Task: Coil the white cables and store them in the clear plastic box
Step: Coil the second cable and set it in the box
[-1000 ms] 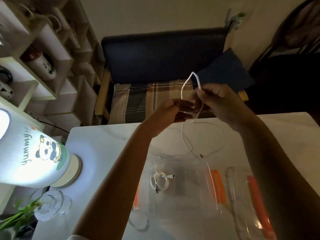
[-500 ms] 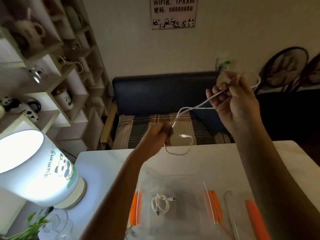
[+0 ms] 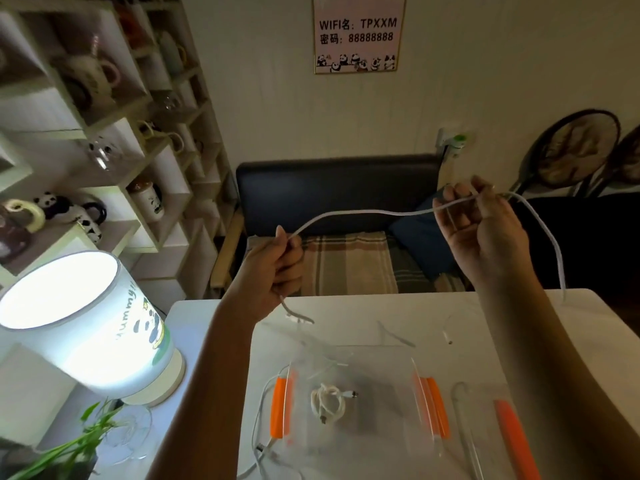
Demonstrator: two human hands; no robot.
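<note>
A white cable (image 3: 356, 212) stretches through the air between both hands, above the far side of the table. My left hand (image 3: 277, 268) is closed around one end, and a short tail with a plug hangs below the fist. My right hand (image 3: 485, 230) pinches the cable higher up at the right; the rest droops down past its wrist. Below them the clear plastic box (image 3: 426, 407) with orange latches stands open on the white table (image 3: 450, 317). A coiled white cable (image 3: 327, 403) lies inside it. Another white cable (image 3: 258, 420) lies along the box's left side.
The box's clear lid (image 3: 485, 431) with an orange latch lies to the right of the box. A lit panda lamp (image 3: 86, 327) stands at the table's left, with a glass vase and green leaves (image 3: 69, 445) in front. Mug shelves fill the left wall; a dark bench faces the table.
Both hands rose and moved apart, pulling the looped cable out into a long span. The right hand went right, the left stayed lower. The view tilted up.
</note>
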